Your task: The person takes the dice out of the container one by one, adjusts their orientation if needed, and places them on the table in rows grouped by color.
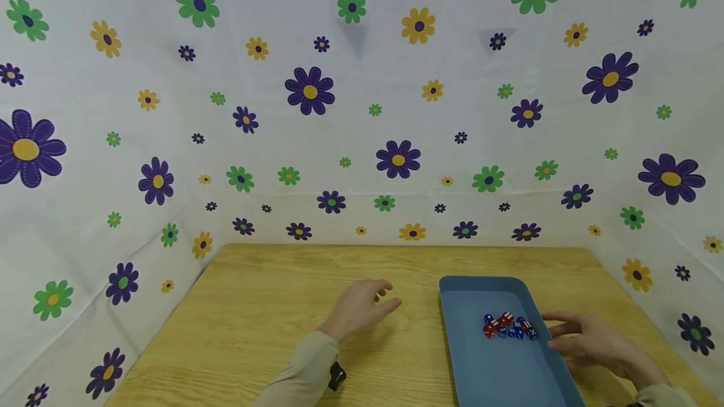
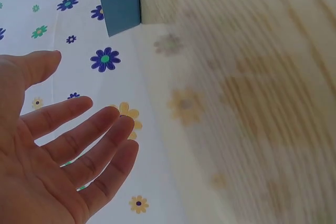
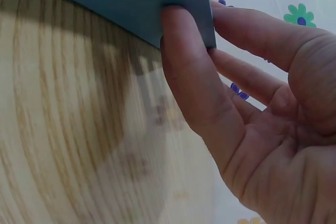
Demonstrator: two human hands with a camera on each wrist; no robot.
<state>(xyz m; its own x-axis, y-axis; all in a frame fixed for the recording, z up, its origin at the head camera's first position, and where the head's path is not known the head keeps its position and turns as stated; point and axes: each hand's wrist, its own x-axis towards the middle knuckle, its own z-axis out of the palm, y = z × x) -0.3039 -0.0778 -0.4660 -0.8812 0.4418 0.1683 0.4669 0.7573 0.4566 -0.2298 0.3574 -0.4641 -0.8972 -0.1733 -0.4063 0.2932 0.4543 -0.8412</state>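
Between both hands (image 1: 357, 309), blue tray (image 1: 509, 372), dice (image 1: 506, 319).

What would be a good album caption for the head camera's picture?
Red and blue dice in a blue tray, right hand at its rim, left hand apart from it.

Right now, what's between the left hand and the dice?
Head view: from the left hand, bare wooden tabletop, then the left wall and bare floor of the blue tray, up to the dice.
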